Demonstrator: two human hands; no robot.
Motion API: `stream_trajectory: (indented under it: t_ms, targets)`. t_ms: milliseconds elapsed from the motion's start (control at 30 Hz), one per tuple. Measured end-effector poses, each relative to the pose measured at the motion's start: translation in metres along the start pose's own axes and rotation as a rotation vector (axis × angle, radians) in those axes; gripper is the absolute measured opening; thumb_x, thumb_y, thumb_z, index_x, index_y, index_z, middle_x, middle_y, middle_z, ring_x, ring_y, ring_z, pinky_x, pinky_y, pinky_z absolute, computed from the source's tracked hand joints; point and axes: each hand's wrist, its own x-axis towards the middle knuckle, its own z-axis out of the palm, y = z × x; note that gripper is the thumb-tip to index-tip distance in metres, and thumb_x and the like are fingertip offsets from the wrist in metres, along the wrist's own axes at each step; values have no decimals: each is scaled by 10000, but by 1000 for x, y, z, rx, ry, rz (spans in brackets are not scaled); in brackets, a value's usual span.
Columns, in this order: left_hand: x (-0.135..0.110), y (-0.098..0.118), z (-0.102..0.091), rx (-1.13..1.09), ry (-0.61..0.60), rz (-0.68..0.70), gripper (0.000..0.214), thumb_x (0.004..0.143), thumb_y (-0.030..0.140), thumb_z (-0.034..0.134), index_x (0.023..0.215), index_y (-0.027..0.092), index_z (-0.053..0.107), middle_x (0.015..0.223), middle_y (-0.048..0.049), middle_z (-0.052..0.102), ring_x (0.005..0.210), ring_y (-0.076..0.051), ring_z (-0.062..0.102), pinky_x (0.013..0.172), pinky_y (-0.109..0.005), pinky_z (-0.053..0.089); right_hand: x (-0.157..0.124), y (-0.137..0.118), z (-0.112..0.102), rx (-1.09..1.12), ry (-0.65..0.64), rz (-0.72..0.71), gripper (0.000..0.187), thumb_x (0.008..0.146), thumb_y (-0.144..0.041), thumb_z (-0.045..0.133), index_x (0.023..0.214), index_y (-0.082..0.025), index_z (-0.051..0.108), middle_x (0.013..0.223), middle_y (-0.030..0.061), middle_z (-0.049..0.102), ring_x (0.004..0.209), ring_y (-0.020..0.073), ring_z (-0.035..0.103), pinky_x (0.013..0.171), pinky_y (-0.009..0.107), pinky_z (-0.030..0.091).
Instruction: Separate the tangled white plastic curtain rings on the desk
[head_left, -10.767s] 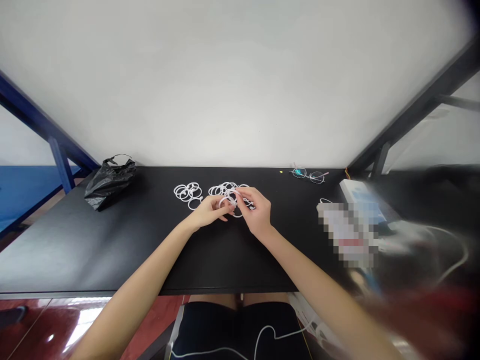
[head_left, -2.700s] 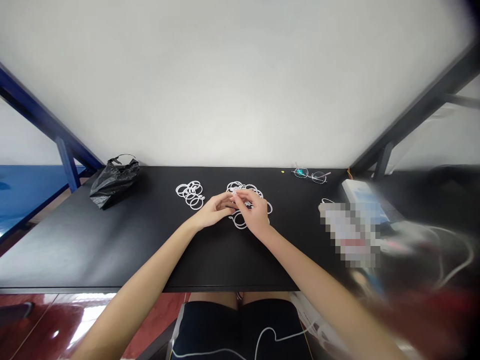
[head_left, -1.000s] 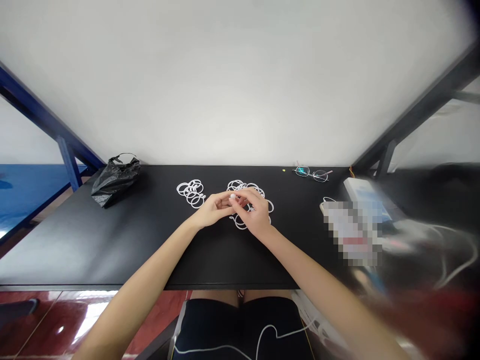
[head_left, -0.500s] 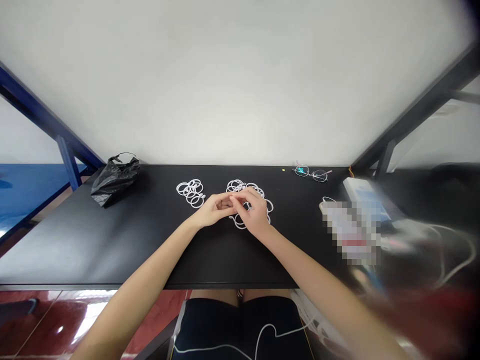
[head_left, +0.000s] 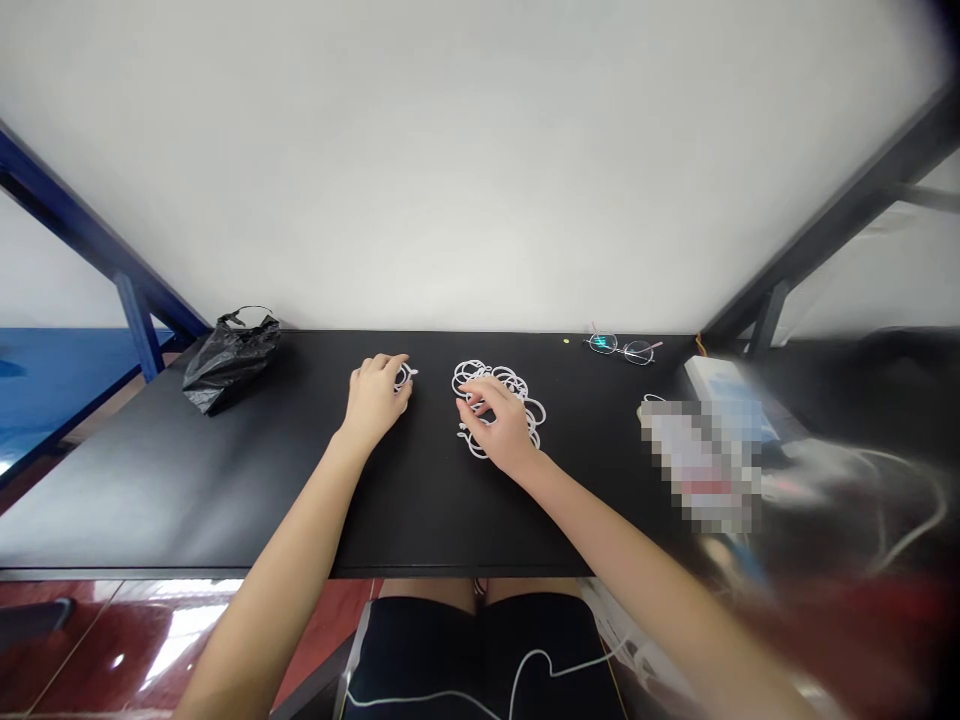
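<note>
1. Your left hand (head_left: 379, 395) is curving palm-down over the table (head_left: 420, 520), thumb and forefinger standing apart; a white ring (head_left: 409, 371) is showing in that gap, its small tab pointing toward your other hand. You cannot tell whether the fingertips are gripping it or only surrounding it.
2. Your right hand (head_left: 495, 420) is holding its thumb and forefinger slightly parted, with a narrow gap between the tips; nothing is showing in their grasp.
3. Under and around that right hand, a loose heap of white rings (head_left: 514, 380) is lying directly on the table, the rings overlapping, some partly hidden by your fingers.
4. Well to the left of your left hand and a little beyond it, a black plastic bag (head_left: 232, 360) is slumping with its handle loop standing up; the dark plastic is hiding whatever it is holding.
5. To the right of your right hand, a white box (head_left: 721, 385) is lying beside a pixelated object (head_left: 697, 470); the box's contents are staying out of sight.
6. Beyond your right hand, toward the wall, a pair of glasses (head_left: 621, 350) is resting near the table's back edge.
</note>
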Motion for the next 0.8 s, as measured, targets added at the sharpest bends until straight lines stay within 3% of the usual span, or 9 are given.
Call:
stream_trajectory:
  t_ms: [100,367,533,667,800]
  targets:
    - [-1,-4,-1,109,-30,-99,364,898,324,513,1206,169,631,1152,-159,644,1062,-353,553,867,-453,430,-1,1,0,9,-1,-12,143,905,-184,530,998,-201,638,963,65,655,675,116,615,550,243,549]
    - [-1,-4,0,144,-39,-112,332,876,325,532,1151,189,659,1126,-158,658,1028,-353,563,820,-443,435,-1,3,-1,4,-60,10,123,899,-192,536,951,-197,647,909,62,667,685,134,618,577,260,543]
    - [-1,-4,-2,140,-28,-111,329,871,336,533,1135,188,663,1105,-153,668,1023,-351,572,819,-440,435,-2,6,-2,-92,-239,-7,89,840,-207,665,927,-193,654,821,40,691,790,185,662,783,346,545]
    - [-2,-2,-3,122,-4,-109,312,881,348,527,1111,192,668,1104,-151,671,1037,-350,568,826,-438,429,-3,5,-2,-142,-386,33,137,789,-178,729,897,-187,646,805,25,686,772,178,660,760,326,529]
    - [-2,1,-5,95,22,-104,303,899,342,503,1099,186,667,1108,-145,673,1046,-345,564,847,-444,419,-3,6,-3,-143,-420,33,145,795,-97,686,904,-180,638,844,35,690,783,171,657,750,311,531]
